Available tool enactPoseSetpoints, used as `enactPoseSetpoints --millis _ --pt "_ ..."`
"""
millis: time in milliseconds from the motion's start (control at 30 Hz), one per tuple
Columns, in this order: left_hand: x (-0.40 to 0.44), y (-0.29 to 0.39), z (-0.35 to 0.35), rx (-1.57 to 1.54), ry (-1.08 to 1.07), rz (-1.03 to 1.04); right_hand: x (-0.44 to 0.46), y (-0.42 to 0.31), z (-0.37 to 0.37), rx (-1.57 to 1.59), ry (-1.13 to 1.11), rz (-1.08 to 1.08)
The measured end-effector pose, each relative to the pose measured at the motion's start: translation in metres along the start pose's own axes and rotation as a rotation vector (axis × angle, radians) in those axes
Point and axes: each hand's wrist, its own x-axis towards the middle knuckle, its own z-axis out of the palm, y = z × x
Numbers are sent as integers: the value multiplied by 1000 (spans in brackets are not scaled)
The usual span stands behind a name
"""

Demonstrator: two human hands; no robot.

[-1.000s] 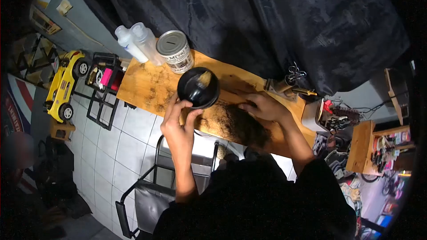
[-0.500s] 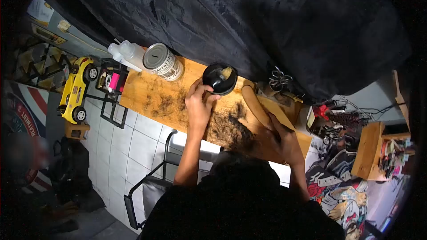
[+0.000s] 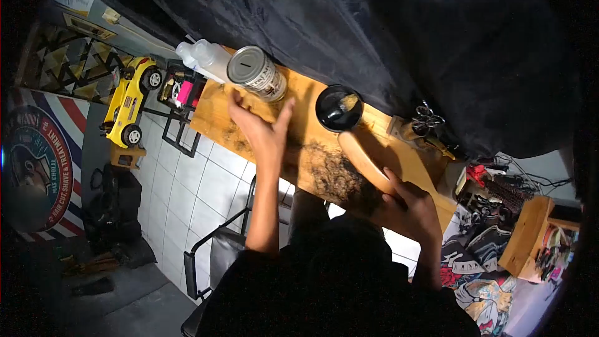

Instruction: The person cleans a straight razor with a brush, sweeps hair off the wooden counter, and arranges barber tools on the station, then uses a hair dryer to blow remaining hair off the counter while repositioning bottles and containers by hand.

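Observation:
My left hand (image 3: pixel 262 131) is open, its fingers spread just below a tin can (image 3: pixel 257 73) with a slotted lid. A pale wooden handled piece (image 3: pixel 363 161), curved and long, is gripped at its lower end by my right hand (image 3: pixel 412 209). Beyond its tip stands a black bowl (image 3: pixel 331 115) with a light-bristled brush (image 3: pixel 349 102) in it. Dark hair clippings (image 3: pixel 334 178) lie on the wooden shelf top (image 3: pixel 302 92), left of the wooden piece. Whatever lies under the wooden piece is hidden.
Plastic bottles (image 3: pixel 209 56) stand behind the can. Scissors in a holder (image 3: pixel 424 122) are at the right. A yellow toy car (image 3: pixel 128 103) is at the left, a black chair (image 3: pixel 224 253) below, and a dark curtain (image 3: pixel 312 12) hangs behind.
My left hand has let go of the black bowl, now on the wooden top, and moved left toward the can. My right hand has taken hold of the wooden piece.

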Motion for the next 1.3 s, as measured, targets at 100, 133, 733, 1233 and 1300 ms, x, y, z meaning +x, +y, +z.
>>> enactPoseSetpoints --millis 100,133,733,1233,1300 --pt "32 -23 13 -30 101 57 12 -30 16 -62 113 -12" --pt "41 -30 18 -82 104 20 19 -41 24 -68 192 -40" --pt "63 -135 -124 -470 -180 40 171 -100 165 -391 246 291" --pt "77 -144 -129 -728 -267 15 208 -117 142 -322 13 217" --pt "78 -135 -124 -789 -301 -17 200 -127 135 -210 -99 120"
